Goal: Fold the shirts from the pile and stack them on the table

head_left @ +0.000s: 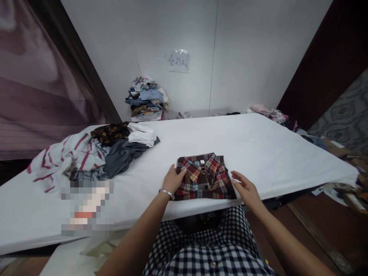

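A folded red plaid shirt (204, 176) lies collar-up near the front edge of a white table (258, 153). My left hand (172, 179), with a silver bracelet on its wrist, rests against the shirt's left edge, fingers flat. My right hand (246, 188) sits at the shirt's right edge with fingers spread, touching or nearly touching the cloth. Neither hand grips anything.
A heap of unfolded clothes (94, 153), striped, dark grey, white and patterned, lies on the table's left part. A stack of folded clothes (147, 99) stands by the back wall under a paper sign (178, 61). More garments (268, 112) lie at the far right. Clutter covers the floor at right.
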Demonstrator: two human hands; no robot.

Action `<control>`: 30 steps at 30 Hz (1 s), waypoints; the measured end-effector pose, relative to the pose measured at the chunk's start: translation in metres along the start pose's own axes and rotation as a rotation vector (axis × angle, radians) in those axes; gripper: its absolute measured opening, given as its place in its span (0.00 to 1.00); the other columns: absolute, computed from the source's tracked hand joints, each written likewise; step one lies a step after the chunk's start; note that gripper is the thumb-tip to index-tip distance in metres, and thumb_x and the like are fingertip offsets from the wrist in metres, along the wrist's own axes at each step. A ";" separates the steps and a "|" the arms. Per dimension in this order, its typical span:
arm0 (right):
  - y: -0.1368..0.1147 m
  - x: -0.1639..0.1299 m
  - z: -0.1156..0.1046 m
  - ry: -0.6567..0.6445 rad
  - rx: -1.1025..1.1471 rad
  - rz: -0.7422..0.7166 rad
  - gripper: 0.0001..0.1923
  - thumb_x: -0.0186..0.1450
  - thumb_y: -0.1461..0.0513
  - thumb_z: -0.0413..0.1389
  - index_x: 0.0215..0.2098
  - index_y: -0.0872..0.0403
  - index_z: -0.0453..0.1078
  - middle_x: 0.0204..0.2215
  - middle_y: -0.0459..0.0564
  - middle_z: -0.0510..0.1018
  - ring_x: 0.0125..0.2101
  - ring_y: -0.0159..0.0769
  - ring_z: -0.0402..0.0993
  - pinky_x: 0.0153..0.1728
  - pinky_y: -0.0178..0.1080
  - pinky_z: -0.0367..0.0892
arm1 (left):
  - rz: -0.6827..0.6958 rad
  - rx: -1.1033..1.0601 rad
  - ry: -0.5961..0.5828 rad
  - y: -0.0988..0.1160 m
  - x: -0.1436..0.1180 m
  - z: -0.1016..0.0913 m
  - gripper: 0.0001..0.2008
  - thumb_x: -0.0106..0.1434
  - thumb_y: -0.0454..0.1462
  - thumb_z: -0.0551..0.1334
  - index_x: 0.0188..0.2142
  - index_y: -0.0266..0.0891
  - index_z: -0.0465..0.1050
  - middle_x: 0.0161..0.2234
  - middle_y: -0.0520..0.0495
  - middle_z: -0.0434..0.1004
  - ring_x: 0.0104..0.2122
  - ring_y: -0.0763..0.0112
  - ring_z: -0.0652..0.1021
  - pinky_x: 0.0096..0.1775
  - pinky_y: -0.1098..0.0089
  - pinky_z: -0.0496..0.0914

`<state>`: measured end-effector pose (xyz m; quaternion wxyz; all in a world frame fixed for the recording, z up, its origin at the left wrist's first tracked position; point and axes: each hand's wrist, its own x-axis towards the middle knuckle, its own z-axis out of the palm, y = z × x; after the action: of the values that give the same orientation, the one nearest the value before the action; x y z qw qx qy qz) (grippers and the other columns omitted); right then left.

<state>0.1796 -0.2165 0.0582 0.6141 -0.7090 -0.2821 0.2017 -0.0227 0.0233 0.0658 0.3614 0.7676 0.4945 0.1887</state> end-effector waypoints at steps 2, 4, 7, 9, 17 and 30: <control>-0.003 -0.012 0.004 0.035 0.089 -0.006 0.28 0.56 0.47 0.61 0.49 0.53 0.71 0.46 0.56 0.77 0.47 0.46 0.72 0.47 0.47 0.68 | -0.079 -0.204 -0.112 0.004 0.006 0.002 0.27 0.52 0.47 0.67 0.47 0.35 0.70 0.45 0.34 0.78 0.46 0.52 0.78 0.45 0.60 0.71; -0.009 -0.028 0.012 -0.008 0.206 0.051 0.25 0.56 0.48 0.62 0.46 0.54 0.72 0.39 0.54 0.79 0.38 0.41 0.75 0.37 0.42 0.71 | -0.176 -0.443 -0.271 0.009 0.009 0.004 0.21 0.49 0.43 0.69 0.41 0.35 0.73 0.40 0.36 0.81 0.40 0.55 0.80 0.42 0.61 0.73; -0.019 -0.056 0.031 -0.300 0.425 0.324 0.21 0.58 0.49 0.61 0.42 0.56 0.73 0.30 0.52 0.79 0.26 0.35 0.74 0.25 0.35 0.68 | -0.324 -0.730 -0.441 0.022 0.009 0.004 0.15 0.49 0.39 0.69 0.35 0.33 0.75 0.33 0.38 0.82 0.32 0.58 0.81 0.38 0.60 0.75; -0.024 -0.071 0.046 -0.500 0.560 0.522 0.21 0.59 0.50 0.61 0.42 0.58 0.72 0.32 0.55 0.80 0.27 0.36 0.76 0.25 0.35 0.69 | -0.388 -0.843 -0.483 0.036 0.009 0.001 0.14 0.49 0.37 0.69 0.35 0.33 0.75 0.30 0.38 0.82 0.29 0.58 0.81 0.36 0.59 0.76; -0.034 -0.034 0.092 -0.622 1.140 0.591 0.35 0.59 0.40 0.55 0.51 0.59 0.67 0.54 0.63 0.71 0.54 0.46 0.68 0.50 0.45 0.67 | -0.300 -1.102 -0.471 0.106 0.020 -0.030 0.11 0.55 0.35 0.65 0.36 0.29 0.74 0.27 0.38 0.81 0.26 0.59 0.81 0.34 0.58 0.77; -0.058 0.062 0.122 -0.179 1.183 0.615 0.12 0.63 0.64 0.55 0.45 0.59 0.72 0.35 0.51 0.82 0.35 0.37 0.79 0.40 0.39 0.74 | 0.072 -1.095 -0.075 0.063 0.007 -0.023 0.25 0.42 0.39 0.74 0.40 0.36 0.71 0.37 0.45 0.80 0.37 0.63 0.80 0.46 0.58 0.73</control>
<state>0.1407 -0.0796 0.0989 0.7880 -0.2814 0.0408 0.5461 0.0046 0.0223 0.1278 0.7187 0.4900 0.2844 0.4030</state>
